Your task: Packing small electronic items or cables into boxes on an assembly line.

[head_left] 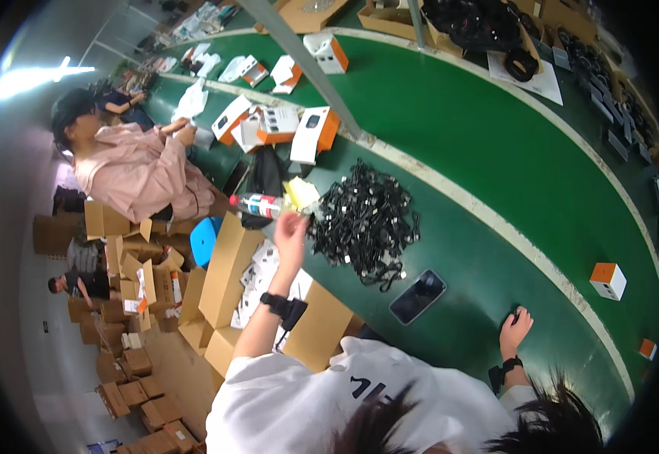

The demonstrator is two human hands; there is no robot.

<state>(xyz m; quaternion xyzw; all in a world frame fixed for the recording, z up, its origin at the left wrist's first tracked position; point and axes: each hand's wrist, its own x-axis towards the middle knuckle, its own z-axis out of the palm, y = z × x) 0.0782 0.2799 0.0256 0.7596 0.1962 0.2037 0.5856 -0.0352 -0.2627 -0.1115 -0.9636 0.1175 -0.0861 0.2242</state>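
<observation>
My left hand reaches to the left edge of a big heap of black bundled cables. Its fingers are curled together beside a clear plastic bottle with a red cap, which lies on its side. Whatever those fingers pinch, if anything, is too small to make out. Further right, my right hand rests on the green table, its fingers closed round a small black object. Between the hands lies a dark smartphone, nearer to me than the heap.
An open cardboard box with white packets stands below my left forearm. Orange-and-white boxes sit beyond the cables, near a metal post. Another such box is at the right. A co-worker in pink works at the left.
</observation>
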